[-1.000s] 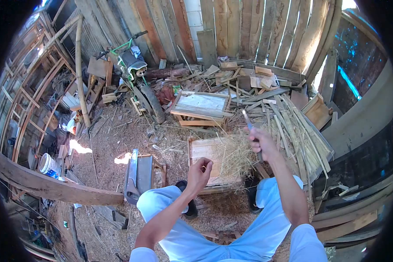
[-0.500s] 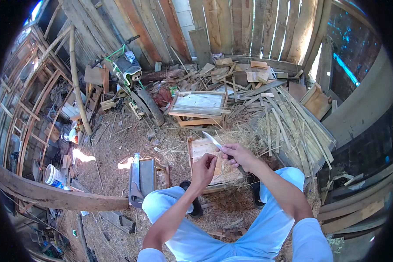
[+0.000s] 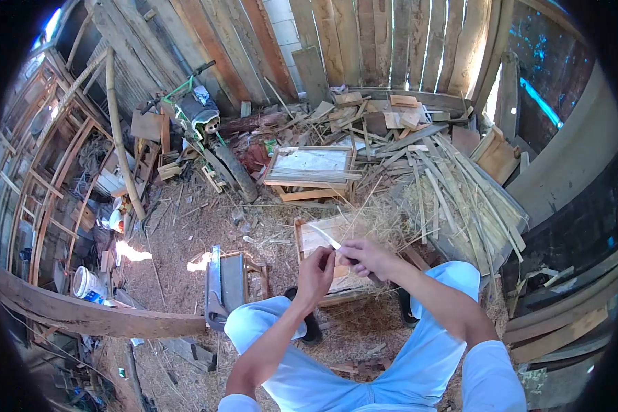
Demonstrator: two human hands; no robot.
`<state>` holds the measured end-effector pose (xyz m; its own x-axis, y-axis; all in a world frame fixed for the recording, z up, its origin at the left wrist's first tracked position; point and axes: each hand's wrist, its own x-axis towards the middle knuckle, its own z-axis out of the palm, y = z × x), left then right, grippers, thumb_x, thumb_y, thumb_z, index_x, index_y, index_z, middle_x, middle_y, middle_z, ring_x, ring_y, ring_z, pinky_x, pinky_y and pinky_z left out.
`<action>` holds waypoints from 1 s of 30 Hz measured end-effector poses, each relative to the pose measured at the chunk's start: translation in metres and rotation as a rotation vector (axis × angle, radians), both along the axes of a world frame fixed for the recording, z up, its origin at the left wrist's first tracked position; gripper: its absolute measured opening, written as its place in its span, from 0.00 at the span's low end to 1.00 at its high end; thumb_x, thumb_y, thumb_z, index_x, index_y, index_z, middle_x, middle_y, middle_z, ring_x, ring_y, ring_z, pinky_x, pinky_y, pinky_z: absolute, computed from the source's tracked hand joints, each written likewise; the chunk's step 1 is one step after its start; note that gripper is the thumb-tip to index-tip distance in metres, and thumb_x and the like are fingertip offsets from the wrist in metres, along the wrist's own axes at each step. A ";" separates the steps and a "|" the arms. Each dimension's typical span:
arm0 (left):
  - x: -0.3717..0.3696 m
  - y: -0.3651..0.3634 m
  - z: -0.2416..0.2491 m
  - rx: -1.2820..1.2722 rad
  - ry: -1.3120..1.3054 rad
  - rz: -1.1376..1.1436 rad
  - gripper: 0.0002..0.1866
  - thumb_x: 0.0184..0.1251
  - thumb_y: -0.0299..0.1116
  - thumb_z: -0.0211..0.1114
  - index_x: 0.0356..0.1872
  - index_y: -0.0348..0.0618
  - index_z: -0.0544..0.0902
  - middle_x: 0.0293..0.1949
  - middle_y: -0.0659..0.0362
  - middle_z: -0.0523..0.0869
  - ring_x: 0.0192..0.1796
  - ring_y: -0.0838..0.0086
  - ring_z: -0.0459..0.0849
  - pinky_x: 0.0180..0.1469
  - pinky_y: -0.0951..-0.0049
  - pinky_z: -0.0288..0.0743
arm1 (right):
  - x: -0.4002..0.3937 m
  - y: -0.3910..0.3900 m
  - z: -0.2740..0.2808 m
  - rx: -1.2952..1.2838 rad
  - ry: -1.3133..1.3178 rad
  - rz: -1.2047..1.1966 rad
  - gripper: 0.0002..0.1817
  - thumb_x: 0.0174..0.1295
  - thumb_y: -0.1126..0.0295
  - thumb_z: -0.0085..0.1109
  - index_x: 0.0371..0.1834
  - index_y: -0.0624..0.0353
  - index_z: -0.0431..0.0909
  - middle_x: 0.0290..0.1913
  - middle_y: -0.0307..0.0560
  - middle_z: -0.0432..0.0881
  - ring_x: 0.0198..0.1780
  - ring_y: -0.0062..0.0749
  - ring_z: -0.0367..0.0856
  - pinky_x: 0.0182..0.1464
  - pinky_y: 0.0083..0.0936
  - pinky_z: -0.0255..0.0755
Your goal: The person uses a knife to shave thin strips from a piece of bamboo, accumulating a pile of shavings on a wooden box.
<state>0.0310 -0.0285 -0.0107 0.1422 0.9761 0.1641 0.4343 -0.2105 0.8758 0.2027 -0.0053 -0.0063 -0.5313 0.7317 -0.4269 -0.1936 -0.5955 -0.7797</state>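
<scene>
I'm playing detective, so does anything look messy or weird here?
Yes: wood scraps lie jumbled by the plank wall, and the floor is littered, so it looks messy. Two glaring patches at left look like flames, but are probably sunlight.

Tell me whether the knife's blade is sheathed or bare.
Bare: the knife in the right hand shows its pale blade, no sheath over it.

No lettering can be read. The white bucket (image 3: 82,280), between eight and nine o'clock in the view, carries a blue marking (image 3: 95,296), too small to make out as words or numbers.
</scene>
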 end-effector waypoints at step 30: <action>0.004 -0.007 0.022 0.218 0.196 0.021 0.04 0.62 0.27 0.61 0.33 0.37 0.77 0.24 0.50 0.80 0.24 0.60 0.80 0.27 0.66 0.71 | 0.059 0.040 0.024 -0.069 0.099 -0.124 0.14 0.66 0.70 0.48 0.53 0.61 0.71 0.26 0.31 0.68 0.16 0.09 0.56 0.13 0.07 0.49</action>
<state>0.0349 -0.0353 0.0118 0.1719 0.9238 0.3421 0.5967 -0.3740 0.7100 0.2620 0.0350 0.0182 -0.4810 0.7650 -0.4283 -0.3426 -0.6137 -0.7113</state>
